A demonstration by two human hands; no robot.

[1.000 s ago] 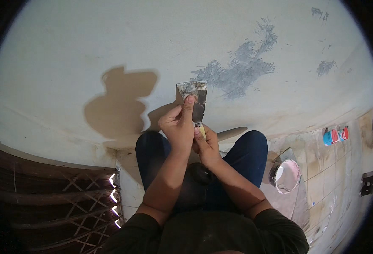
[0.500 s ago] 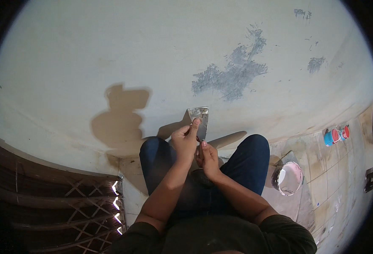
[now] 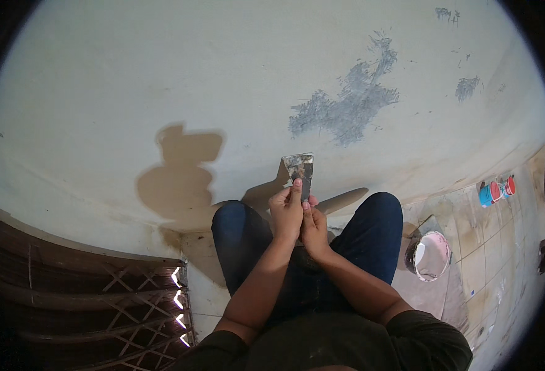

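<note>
Between my knees I hold a putty knife with a flat, wide blade pointing up toward the wall. Its metal is smeared with pale and dark residue. My left hand is closed on it, thumb lying along the lower blade. Just below and to the right, my right hand wraps round the handle, which the fingers mostly hide. Ahead is the off-white wall, bearing a rough grey bare patch up and right of the blade.
On the tiled floor to my right stands an open bucket with pinkish-white residue. Farther right are small blue and red containers. A dark folding lattice gate fills the lower left. Smaller grey marks dot the wall's right side.
My left thumb has slid lower on the blade, and the two hands sit closer together. The whole scene has shifted slightly rightward in view.
</note>
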